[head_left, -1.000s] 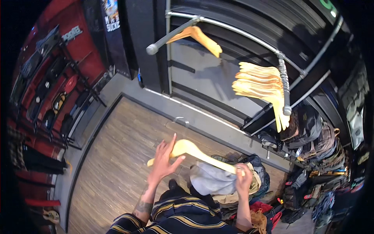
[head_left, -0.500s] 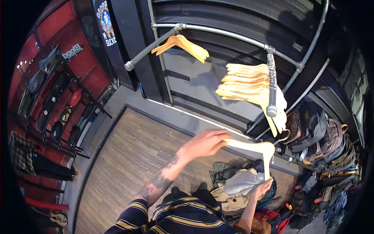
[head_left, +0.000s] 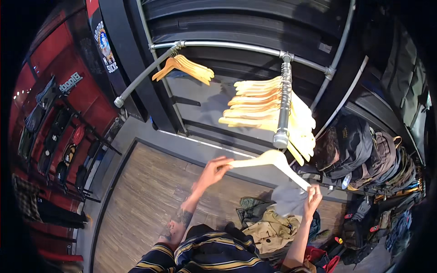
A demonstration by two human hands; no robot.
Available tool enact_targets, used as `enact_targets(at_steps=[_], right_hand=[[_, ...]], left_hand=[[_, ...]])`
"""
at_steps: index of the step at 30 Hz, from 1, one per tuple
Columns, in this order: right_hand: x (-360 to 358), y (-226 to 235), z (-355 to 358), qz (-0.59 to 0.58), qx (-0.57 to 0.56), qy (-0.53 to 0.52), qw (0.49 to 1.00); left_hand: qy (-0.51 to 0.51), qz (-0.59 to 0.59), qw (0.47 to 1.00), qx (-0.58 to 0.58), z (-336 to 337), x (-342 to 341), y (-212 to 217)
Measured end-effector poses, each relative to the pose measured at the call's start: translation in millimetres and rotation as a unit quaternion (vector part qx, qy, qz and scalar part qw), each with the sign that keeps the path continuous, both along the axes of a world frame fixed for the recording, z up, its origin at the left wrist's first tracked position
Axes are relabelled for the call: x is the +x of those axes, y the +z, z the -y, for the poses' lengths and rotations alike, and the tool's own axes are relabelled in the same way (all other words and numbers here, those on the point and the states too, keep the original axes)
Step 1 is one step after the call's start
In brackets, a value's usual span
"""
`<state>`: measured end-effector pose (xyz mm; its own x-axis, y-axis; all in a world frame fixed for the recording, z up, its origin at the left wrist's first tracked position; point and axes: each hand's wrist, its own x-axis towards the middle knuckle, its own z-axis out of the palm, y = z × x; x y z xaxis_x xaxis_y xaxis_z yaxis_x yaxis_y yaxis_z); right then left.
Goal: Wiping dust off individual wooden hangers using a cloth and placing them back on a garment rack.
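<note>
A pale wooden clothes hanger (head_left: 268, 159) spans my two hands, its middle just below the front end of the right rail. My left hand (head_left: 215, 172) pinches the hanger's left tip. Around the other tip, my right hand (head_left: 312, 200) is closed. A light grey piece of cloth (head_left: 289, 200) hangs beside the right fingers; whether they grip it too I cannot tell. Below lies a heap of clothes, with a beige buttoned garment (head_left: 272, 231) on top and a dark green one (head_left: 250, 211) next to it.
Many wooden hangers (head_left: 255, 107) hang on the right metal rail (head_left: 283, 118); several more (head_left: 189, 68) hang on the left rail (head_left: 141, 79). Backpacks (head_left: 359, 150) line the right side. A shelf rack (head_left: 59, 136) with folded clothes and accessories stands left, by the red wall.
The hanger has risen and shifted left, its middle now highest. Both hands moved with it, the right one upward. The grey cloth has lifted off the heap. My view has turned slightly.
</note>
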<state>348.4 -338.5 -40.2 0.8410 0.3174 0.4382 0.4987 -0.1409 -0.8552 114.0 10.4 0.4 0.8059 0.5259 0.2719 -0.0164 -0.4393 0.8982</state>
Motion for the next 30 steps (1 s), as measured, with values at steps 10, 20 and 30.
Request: enact_targets(at_steps=[10, 20, 30], right_hand=[[55.5, 27.3, -62.4, -0.028, -0.179, -0.091, 0.979], [42.4, -28.8, -72.8, -0.172, -0.421, 0.013, 0.890], [-130.8, -74.1, -189.1, -0.148, -0.447, 0.154, 0.869]], left_hand=[[0.144, 0.066, 0.981, 0.108, -50.4, 69.4, -2.7], [0.308, -0.093, 0.932, 0.170, -73.6, 80.6, -1.0], [0.236, -0.046, 0.970, -0.033, -167.2, -59.4, -37.7]])
